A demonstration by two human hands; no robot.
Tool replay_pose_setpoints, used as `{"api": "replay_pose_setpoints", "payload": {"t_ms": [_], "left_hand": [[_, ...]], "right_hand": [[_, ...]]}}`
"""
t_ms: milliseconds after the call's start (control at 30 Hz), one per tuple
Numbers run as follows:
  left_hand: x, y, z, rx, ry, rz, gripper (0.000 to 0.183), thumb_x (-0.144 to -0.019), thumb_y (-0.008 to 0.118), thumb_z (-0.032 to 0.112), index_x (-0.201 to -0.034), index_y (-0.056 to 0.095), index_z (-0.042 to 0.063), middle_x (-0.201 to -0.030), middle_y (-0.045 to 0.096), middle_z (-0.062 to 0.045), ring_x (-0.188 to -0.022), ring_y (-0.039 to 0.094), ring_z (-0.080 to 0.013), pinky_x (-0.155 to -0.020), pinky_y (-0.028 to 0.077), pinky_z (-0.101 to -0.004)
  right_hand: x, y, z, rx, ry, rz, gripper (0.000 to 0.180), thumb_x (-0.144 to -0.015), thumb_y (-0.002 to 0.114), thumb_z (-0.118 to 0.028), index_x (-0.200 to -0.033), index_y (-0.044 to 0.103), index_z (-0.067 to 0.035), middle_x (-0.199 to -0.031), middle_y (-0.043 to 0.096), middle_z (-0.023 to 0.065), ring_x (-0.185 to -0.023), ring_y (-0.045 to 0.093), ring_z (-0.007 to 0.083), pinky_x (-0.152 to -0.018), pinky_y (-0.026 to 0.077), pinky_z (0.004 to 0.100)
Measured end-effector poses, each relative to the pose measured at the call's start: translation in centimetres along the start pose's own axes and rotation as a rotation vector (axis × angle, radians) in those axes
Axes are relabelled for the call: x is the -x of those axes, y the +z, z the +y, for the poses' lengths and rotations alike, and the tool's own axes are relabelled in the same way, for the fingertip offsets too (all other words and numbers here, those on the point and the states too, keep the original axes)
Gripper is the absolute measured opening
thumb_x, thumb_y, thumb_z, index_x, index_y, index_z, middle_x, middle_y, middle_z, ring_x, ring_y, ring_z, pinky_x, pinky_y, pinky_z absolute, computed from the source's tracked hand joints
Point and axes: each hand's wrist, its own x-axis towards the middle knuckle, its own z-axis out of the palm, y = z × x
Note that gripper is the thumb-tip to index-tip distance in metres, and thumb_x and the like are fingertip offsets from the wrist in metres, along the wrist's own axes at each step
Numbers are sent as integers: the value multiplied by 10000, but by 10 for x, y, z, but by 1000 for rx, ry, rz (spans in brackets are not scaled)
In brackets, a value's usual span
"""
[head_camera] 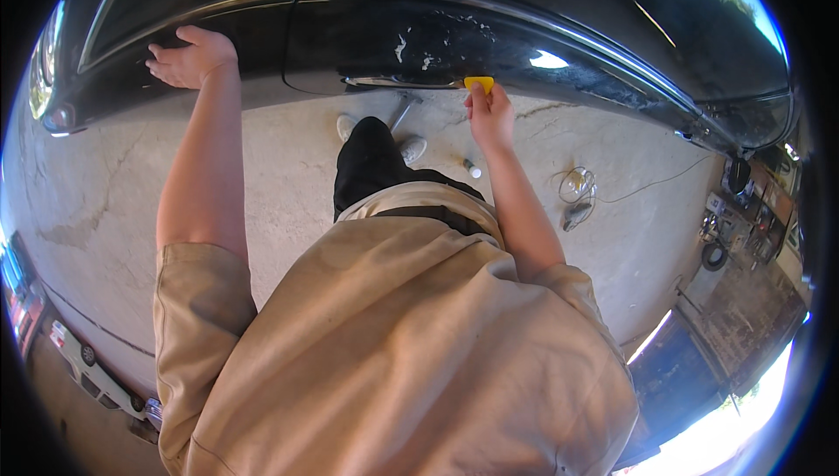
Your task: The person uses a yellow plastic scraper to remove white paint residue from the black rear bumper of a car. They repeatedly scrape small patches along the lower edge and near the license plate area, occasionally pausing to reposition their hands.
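A black car's side panel (pixel 367 30) spans the top of the view, with bright trim above a door handle (pixel 400 82). Whitish flaky patches (pixel 401 47) mark the door above that handle. Between the thumb and fingers of my right hand (pixel 490 115) is a small flat yellow scraper (pixel 480 82), at the right end of the handle. Whether it touches the paint I cannot tell. My left hand (pixel 193 58) holds nothing; its fingers are spread against or just over the body panel left of the door seam.
A tool with a long handle (pixel 401 114) lies on the concrete floor (pixel 295 168) by my shoes. Right of them are a small can (pixel 471 168) and a coiled cord (pixel 578 184) beside a dark tool (pixel 577 216). A cluttered bench (pixel 754 286) stands far right; a white car (pixel 98 381) is lower left.
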Motion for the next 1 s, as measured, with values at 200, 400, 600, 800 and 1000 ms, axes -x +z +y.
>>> {"api": "replay_pose_setpoints", "payload": {"t_ms": [200, 400, 600, 800, 1000], "left_hand": [[3, -3, 5, 15, -12, -15, 744, -1009, 454, 425, -1568, 306, -44, -1645, 236, -320, -1555, 190, -437, -1260, 202, -513], [4, -5, 7, 26, -20, -28, 760, -1005, 401, 444, -1580, 298, -41, -1664, 208, -304, -1576, 147, -412, -1276, 165, -504], [2, -2, 4, 11, -13, -36, 742, -1015, 447, 413, -1573, 287, -49, -1654, 207, -323, -1563, 165, -432, -1261, 200, -518], [3, -3, 3, 6, -8, -47, 748, -1013, 447, 413, -1579, 277, -44, -1658, 194, -323, -1563, 154, -441, -1261, 191, -523], [1, -1, 2, 0, -2, -35, 741, -1011, 440, 409, -1571, 287, -51, -1658, 180, -326, -1561, 147, -449, -1261, 185, -525]], "right_hand": [[4, 7, 0, -221, 111, -10, 283, -1045, 616, -268, -884, 614, -35, -655, 602, -1, -528, 535, 77, -492, 401, 263], [8, 16, -9, -446, 145, 8, 258, -1053, 618, -247, -888, 617, -50, -648, 557, -14, -512, 480, 63, -471, 362, 244], [4, 10, -12, -486, 131, 13, 253, -1058, 621, -252, -908, 611, -49, -664, 555, -10, -522, 484, 62, -472, 366, 248], [4, -24, -12, -393, 12, 160, 255, -1072, 586, -217, -917, 634, -19, -734, 621, 4, -581, 543, 83, -538, 442, 236], [32, -22, -39, 43, 39, -69, 296, -1060, 604, -248, -911, 658, 3, -741, 708, 51, -651, 672, 129, -625, 534, 304]]}}
